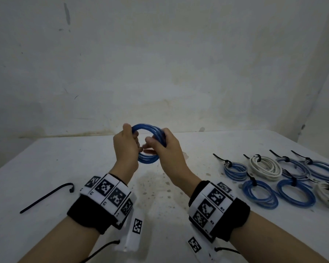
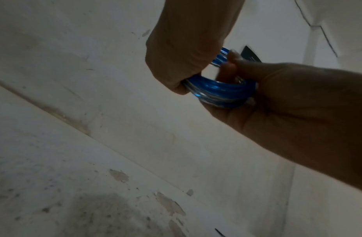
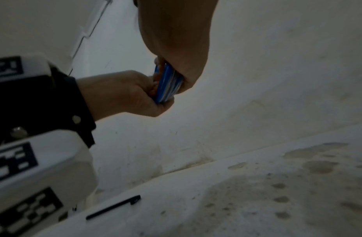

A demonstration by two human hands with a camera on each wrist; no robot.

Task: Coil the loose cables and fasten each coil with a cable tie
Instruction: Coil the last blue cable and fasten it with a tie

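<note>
Both hands hold one blue cable coil above the table, not yet tied.

At 8 o'clock a loose black cable tie [image 1: 46, 196] lies on the table [image 1: 36, 158]. At centre, the left hand [image 1: 126, 147] has its grip curled round the left side of the blue cable coil [image 1: 148, 158], and the right hand [image 1: 163, 147] has its grip wrapped round the right side; the coil is held upright, clear of the table. At 3 o'clock lie the finished coils [image 1: 281, 177], blue and white, each with a black tie. Judged step: coiling looks complete, fastening comes next. That calls for one hand to keep the loops together while the other fetches the tie. No legible writing; the wristbands [image 1: 110, 192] carry only square coded markers.
</note>
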